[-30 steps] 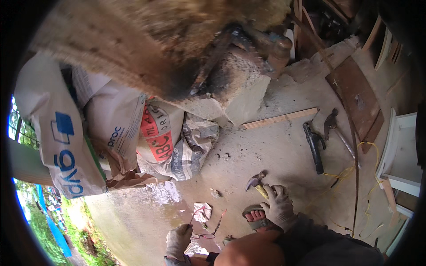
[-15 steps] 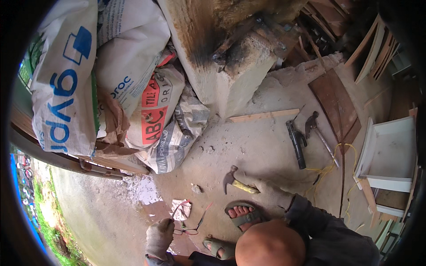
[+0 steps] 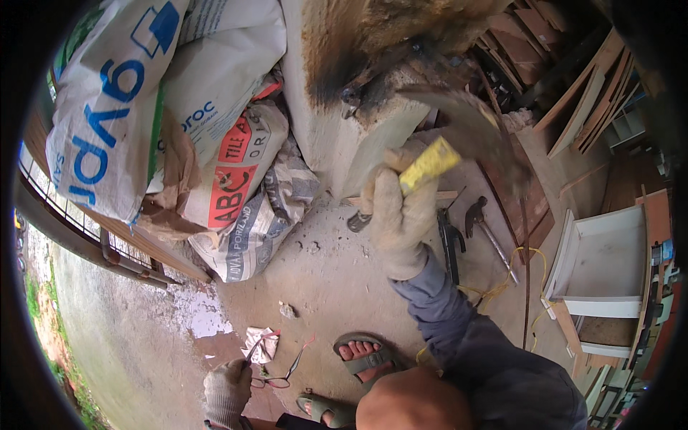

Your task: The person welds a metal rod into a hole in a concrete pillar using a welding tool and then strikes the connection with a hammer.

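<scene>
My right hand [image 3: 403, 222], in a pale work glove, is raised in front of the concrete pillar. Its fingers are wrapped round a claw hammer [image 3: 430, 166] with a yellow handle. Motion smears the hammer's head, and its dark handle end sticks out below the fist. Low on the left, my gloved left hand [image 3: 229, 387] is closed at a pair of eyeglasses [image 3: 276, 382], gripping them near one dark, red-tipped temple. A crumpled white cloth [image 3: 262, 345] lies on the floor just beyond the eyeglasses.
Stuffed sacks [image 3: 247, 186] lean against the scorched concrete pillar [image 3: 322, 107]. A second hammer [image 3: 491, 229], a black electrode holder [image 3: 450, 247] and a yellow cord [image 3: 527, 261] lie to the right. Further right stand a white drawer-like box [image 3: 602, 258] and wood strips [image 3: 595, 100]. My sandalled feet [image 3: 362, 355] are below.
My right hand has swung the claw hammer up from near the floor to in front of the pillar. The left hand keeps its grip on the eyeglasses. The view has shifted slightly.
</scene>
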Demonstrator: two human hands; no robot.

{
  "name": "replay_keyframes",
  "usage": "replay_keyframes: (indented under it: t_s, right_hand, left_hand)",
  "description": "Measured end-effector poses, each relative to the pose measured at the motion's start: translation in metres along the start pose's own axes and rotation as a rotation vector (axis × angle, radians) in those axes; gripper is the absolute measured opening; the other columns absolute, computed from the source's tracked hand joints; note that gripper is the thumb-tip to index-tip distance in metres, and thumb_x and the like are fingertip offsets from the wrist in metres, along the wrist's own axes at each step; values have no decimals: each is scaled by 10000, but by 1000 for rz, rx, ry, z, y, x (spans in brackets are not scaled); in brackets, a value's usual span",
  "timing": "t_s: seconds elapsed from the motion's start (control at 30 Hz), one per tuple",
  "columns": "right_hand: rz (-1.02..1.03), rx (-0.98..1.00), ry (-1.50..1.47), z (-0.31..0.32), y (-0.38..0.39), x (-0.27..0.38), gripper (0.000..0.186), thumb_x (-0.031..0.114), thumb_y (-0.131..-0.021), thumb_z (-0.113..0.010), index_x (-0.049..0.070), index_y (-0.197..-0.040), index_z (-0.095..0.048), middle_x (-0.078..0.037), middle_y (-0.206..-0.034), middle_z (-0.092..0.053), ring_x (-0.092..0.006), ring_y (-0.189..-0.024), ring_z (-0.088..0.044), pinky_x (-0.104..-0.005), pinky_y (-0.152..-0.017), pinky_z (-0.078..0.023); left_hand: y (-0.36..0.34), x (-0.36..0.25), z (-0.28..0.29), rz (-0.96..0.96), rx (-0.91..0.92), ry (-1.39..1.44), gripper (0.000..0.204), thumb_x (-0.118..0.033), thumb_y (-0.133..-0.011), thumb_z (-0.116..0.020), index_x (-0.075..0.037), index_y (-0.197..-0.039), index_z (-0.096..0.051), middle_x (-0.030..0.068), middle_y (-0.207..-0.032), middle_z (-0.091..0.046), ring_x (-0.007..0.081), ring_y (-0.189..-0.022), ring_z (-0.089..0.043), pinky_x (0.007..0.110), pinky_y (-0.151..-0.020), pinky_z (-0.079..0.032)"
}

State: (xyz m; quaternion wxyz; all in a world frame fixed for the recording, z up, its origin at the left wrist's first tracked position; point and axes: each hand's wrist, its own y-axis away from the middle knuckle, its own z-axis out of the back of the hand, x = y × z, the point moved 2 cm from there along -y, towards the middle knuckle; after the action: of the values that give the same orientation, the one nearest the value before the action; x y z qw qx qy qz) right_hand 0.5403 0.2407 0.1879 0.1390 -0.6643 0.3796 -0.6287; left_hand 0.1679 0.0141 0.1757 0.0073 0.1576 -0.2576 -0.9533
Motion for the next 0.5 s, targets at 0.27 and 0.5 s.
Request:
replay_keyframes:
  t_s: [0.27, 0.5]
  right_hand:
    - [72, -109, 400, -30, 11, -16, 238, 61, -1067, -641, -89, -1235, -564, -108, -905, -725, -171, -768, -725, -315, -685, -592]
    - [133, -32, 533, -24, 5, -15, 215, 69, -1075, -613, -74, -1236, -605, -152, -922, -740, -207, -784, -745, -343, -726, -602]
  left_hand:
    - [15, 5, -1, -86, -89, -62, 136, -236, -998, -754, -132, -1084, -775, 183, -819, -742, 395, -683, -721, 504, -576, -550]
    - [4, -2, 3, 51, 8, 119, 231, -245, -947, -716, -66, -1075, -786, 188, -912, -768, 401, -878, -754, 489, -762, -591]
